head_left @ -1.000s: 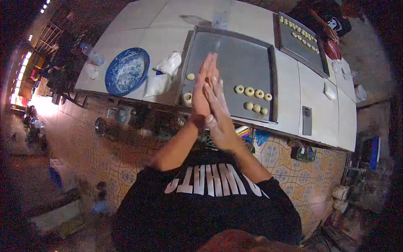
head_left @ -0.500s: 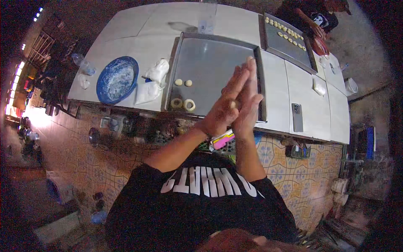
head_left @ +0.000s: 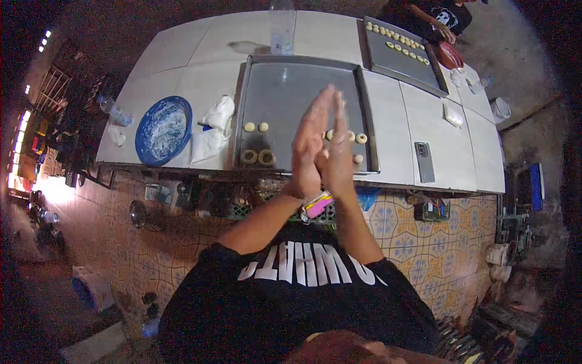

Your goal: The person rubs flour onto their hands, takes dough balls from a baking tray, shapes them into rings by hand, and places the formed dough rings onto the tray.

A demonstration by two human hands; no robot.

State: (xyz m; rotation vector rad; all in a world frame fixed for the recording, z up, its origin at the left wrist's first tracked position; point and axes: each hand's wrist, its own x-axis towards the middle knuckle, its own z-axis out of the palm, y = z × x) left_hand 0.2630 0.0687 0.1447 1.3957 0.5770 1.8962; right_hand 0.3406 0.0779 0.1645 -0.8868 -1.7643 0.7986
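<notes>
My left hand (head_left: pixel 308 148) and my right hand (head_left: pixel 339 156) are raised above a wide metal baking tray (head_left: pixel 285 85), palms facing each other. Their fingers are stretched out flat and point toward the far side. Whether a bit of dough lies between the palms is hidden. To the left on the tray sit two pale dough balls (head_left: pixel 263 127), with two dough rings (head_left: pixel 267 164) nearer its front edge. Beside my right hand lie small dough rings (head_left: pixel 356 138) and one dough ball (head_left: pixel 357 159).
Left of the tray are a flour-dusted blue bowl (head_left: pixel 143 142) and a white bag (head_left: pixel 207 145). A clear bottle (head_left: pixel 281 39) stands behind. At right lies a phone (head_left: pixel 424 164); beyond, a second tray (head_left: pixel 388 60) holds dough pieces beside a co-worker's hand (head_left: pixel 447 33) and red bag (head_left: pixel 449 56).
My hands have shifted left and swung more upright, now side by side instead of crossing at a slant. Dough pieces at the tray's right have come into view.
</notes>
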